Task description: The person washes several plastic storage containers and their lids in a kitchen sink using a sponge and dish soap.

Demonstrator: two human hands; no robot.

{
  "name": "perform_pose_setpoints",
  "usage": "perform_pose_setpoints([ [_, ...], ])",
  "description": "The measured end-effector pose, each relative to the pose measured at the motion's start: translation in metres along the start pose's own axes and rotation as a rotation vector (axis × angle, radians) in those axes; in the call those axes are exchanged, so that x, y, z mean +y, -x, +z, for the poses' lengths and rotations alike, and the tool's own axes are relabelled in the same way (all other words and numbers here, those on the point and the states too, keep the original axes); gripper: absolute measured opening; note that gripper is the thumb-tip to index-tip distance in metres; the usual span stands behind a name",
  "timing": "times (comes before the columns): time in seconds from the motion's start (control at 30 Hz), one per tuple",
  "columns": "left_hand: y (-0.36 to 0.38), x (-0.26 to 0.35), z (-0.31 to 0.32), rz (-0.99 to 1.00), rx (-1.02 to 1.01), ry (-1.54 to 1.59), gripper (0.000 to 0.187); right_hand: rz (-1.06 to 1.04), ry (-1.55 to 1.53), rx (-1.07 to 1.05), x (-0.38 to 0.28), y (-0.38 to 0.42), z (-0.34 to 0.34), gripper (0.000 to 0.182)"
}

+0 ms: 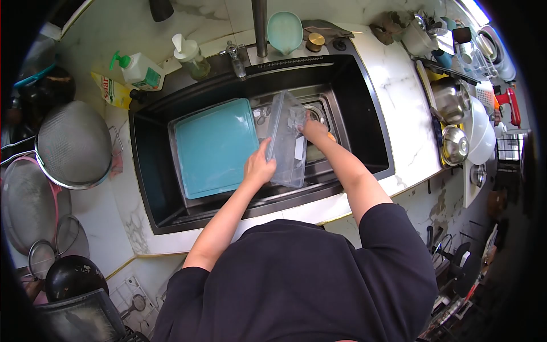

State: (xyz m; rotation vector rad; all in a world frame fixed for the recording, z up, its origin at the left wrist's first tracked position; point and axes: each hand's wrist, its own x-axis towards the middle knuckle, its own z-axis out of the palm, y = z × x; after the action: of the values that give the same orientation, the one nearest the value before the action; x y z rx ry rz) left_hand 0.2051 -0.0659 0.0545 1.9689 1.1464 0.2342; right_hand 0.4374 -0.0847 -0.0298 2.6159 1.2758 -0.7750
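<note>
A clear plastic container [289, 154] is tipped on its side over the right part of the black sink [376, 148]. My left hand [260, 165] grips its left rim, thumb and fingers pressed against the wall. My right hand [313, 131] is closed at the container's right side, close to the drain [317, 113]. A small orange patch shows beside that hand; what the fingers hold is hidden. To the left, a teal lid or tray [216, 148] lies flat in the sink, with a clear edge showing around it.
A faucet [235, 60], pump bottle [191, 56], and white bottle with green pump [139, 69] stand behind the sink. A pale green dish [285, 33] sits at the back. Strainers [74, 142] hang at left; steel bowls [454, 145] stand at right.
</note>
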Motion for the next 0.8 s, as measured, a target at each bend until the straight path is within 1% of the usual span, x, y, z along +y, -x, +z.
perform_pose_setpoints([
  [0.07,0.0,0.002,-0.001,0.016,0.011,0.008,0.059,-0.018,0.011,-0.008,0.003,-0.003,0.0,0.074],
  [0.13,0.0,0.006,-0.006,-0.076,-0.094,0.018,0.06,-0.032,-0.105,-0.045,0.009,-0.01,-0.001,0.075],
  [0.17,-0.001,0.006,-0.006,-0.074,-0.094,0.017,0.06,-0.032,-0.106,-0.044,0.014,-0.015,0.003,0.075],
  [0.23,-0.001,0.002,-0.008,-0.095,-0.114,0.014,0.059,-0.074,-0.407,-0.031,0.024,-0.028,0.017,0.075],
  [0.27,-0.002,0.001,-0.008,-0.097,-0.111,0.011,0.059,-0.062,-0.515,-0.049,0.025,-0.029,0.02,0.078],
  [0.3,-0.002,-0.001,-0.007,-0.097,-0.109,0.012,0.059,-0.066,-0.517,-0.051,0.025,-0.031,0.022,0.078],
  [0.37,-0.001,-0.002,-0.007,-0.098,-0.109,0.013,0.058,-0.08,-0.549,0.004,0.025,-0.03,0.021,0.088],
  [0.4,-0.001,-0.001,-0.008,-0.1,-0.112,0.029,0.058,-0.08,-0.548,0.004,0.023,-0.028,0.018,0.088],
  [0.5,-0.001,0.0,-0.008,-0.111,-0.113,0.045,0.058,-0.112,-0.336,-0.071,0.013,-0.014,-0.003,0.086],
  [0.53,-0.001,0.0,-0.007,-0.12,-0.111,0.045,0.059,-0.112,-0.335,-0.073,0.007,-0.007,-0.011,0.086],
  [0.57,-0.002,-0.003,-0.004,-0.122,-0.111,0.045,0.059,-0.074,-0.184,-0.09,-0.002,0.002,-0.02,0.083],
  [0.6,-0.003,-0.004,0.0,-0.017,-0.048,0.059,0.06,-0.035,-0.034,-0.107,-0.007,0.008,-0.025,0.081],
  [0.63,-0.003,-0.006,0.004,0.088,0.014,0.072,0.062,-0.036,-0.034,-0.108,-0.007,0.009,-0.023,0.081],
  [0.67,-0.003,0.002,0.004,0.087,0.014,0.072,0.062,-0.07,0.027,-0.174,-0.007,0.011,-0.021,0.08],
  [0.7,-0.002,0.016,0.002,0.06,0.0,-0.013,0.063,-0.104,0.089,-0.24,-0.006,0.011,-0.017,0.079],
  [0.73,-0.002,0.03,-0.001,0.034,-0.014,-0.097,0.064,-0.103,0.089,-0.239,-0.006,0.013,-0.011,0.079],
  [0.8,-0.006,0.053,-0.001,0.05,0.005,-0.091,0.062,-0.085,0.035,-0.204,-0.004,0.016,0.001,0.066],
])
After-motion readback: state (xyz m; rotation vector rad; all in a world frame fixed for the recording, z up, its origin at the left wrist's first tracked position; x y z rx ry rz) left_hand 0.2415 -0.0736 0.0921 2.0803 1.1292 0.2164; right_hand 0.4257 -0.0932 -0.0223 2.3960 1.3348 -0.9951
